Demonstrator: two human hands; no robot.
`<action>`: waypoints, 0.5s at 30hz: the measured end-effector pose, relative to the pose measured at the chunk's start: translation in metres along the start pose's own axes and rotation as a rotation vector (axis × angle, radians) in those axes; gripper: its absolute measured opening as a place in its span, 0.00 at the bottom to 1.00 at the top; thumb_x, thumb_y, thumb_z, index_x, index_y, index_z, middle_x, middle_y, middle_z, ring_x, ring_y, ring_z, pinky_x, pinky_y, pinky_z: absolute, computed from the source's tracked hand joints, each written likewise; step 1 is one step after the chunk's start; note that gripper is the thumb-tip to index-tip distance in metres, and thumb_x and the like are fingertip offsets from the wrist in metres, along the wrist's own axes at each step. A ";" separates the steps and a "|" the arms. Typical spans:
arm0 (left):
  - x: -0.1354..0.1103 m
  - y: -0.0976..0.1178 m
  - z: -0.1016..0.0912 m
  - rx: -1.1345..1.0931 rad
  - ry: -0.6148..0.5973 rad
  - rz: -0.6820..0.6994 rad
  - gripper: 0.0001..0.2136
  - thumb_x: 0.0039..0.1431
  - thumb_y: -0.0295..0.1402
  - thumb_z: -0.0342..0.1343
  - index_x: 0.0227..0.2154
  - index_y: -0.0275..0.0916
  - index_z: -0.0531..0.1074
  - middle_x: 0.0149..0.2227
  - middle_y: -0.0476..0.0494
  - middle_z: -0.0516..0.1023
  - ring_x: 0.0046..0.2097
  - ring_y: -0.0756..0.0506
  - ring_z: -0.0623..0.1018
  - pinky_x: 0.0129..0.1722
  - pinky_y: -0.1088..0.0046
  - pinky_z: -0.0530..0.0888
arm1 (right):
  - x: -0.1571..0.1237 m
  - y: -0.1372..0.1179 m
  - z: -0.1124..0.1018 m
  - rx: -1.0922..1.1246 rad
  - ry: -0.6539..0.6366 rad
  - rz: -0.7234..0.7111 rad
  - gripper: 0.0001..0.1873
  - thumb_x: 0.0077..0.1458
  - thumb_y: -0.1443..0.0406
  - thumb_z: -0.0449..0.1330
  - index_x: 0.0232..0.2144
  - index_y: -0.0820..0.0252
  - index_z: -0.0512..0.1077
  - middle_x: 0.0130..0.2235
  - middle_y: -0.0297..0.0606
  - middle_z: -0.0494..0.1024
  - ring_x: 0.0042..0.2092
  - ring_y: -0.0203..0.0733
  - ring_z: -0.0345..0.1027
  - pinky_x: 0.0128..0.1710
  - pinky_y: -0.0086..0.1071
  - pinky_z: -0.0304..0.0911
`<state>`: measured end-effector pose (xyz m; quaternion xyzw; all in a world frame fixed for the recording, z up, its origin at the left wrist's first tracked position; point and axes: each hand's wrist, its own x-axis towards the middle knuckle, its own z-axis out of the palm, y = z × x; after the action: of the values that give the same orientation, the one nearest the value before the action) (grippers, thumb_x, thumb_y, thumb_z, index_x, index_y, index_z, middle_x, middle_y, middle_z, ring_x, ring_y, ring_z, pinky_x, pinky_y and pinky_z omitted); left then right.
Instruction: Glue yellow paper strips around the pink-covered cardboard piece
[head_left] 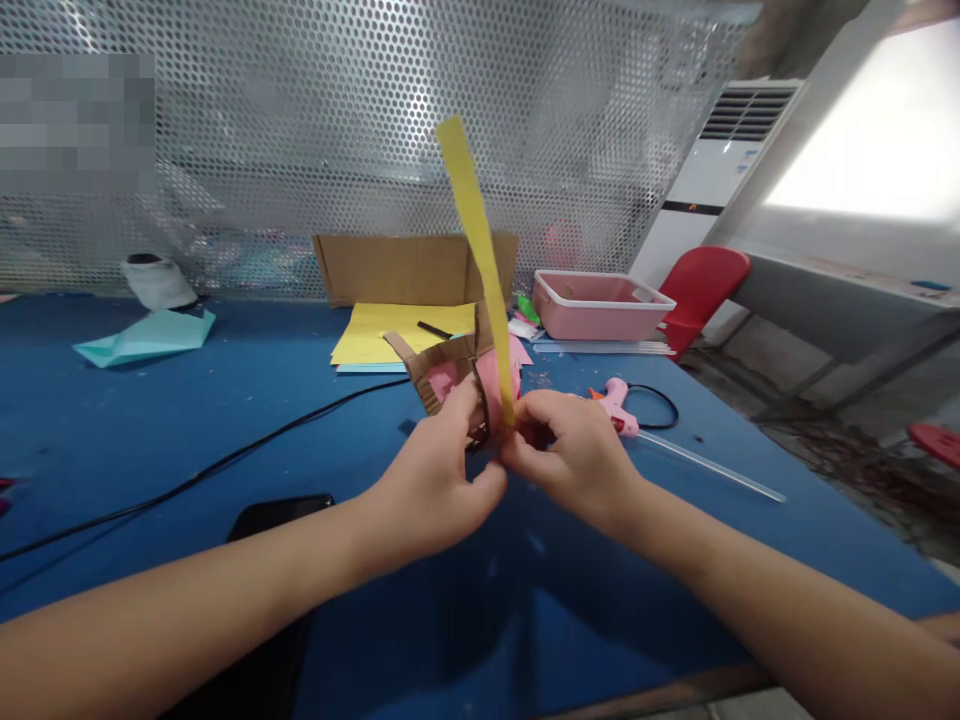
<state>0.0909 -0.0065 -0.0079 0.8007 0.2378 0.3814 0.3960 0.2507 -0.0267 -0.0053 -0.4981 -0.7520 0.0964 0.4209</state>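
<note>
My left hand (435, 480) is closed on a small cardboard piece (439, 372) covered with pink paper, held above the blue table (225, 420). My right hand (574, 455) pinches the lower end of a long yellow paper strip (476, 250) against that piece. The strip stands nearly upright and leans left at its top. Both hands meet at the middle of the view, fingertips touching the cardboard.
A pink glue gun (619, 405) with a clear glue stick (712, 467) lies right of my hands. Behind are yellow paper sheets (390, 330), a cardboard box (397, 268), a pink tray (600, 303). A black cable (225, 460), a phone (277, 515) and light-blue folded paper (146, 338) lie left.
</note>
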 end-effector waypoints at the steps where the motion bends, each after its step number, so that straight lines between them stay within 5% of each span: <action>1: -0.002 -0.003 0.000 0.043 0.007 0.003 0.27 0.51 0.19 0.52 0.55 0.38 0.58 0.48 0.38 0.75 0.48 0.44 0.77 0.48 0.67 0.75 | -0.001 0.001 0.003 0.018 -0.004 0.014 0.06 0.43 0.70 0.57 0.18 0.59 0.64 0.19 0.29 0.66 0.22 0.31 0.57 0.23 0.27 0.52; 8: -0.012 -0.020 -0.003 0.326 0.052 0.059 0.16 0.51 0.24 0.52 0.44 0.34 0.66 0.42 0.36 0.76 0.43 0.40 0.77 0.43 0.60 0.75 | -0.009 0.003 0.021 0.146 -0.074 0.137 0.06 0.43 0.70 0.55 0.18 0.60 0.66 0.19 0.29 0.69 0.22 0.31 0.59 0.21 0.25 0.55; 15: -0.012 -0.027 -0.007 0.350 0.017 0.047 0.14 0.56 0.26 0.53 0.46 0.40 0.69 0.40 0.43 0.78 0.41 0.43 0.76 0.40 0.68 0.73 | -0.010 0.004 0.023 0.223 -0.130 0.205 0.10 0.45 0.70 0.53 0.25 0.61 0.75 0.23 0.33 0.75 0.28 0.38 0.69 0.26 0.28 0.64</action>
<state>0.0758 0.0038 -0.0318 0.8597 0.2850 0.3499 0.2393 0.2384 -0.0268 -0.0272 -0.5150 -0.7076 0.2539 0.4119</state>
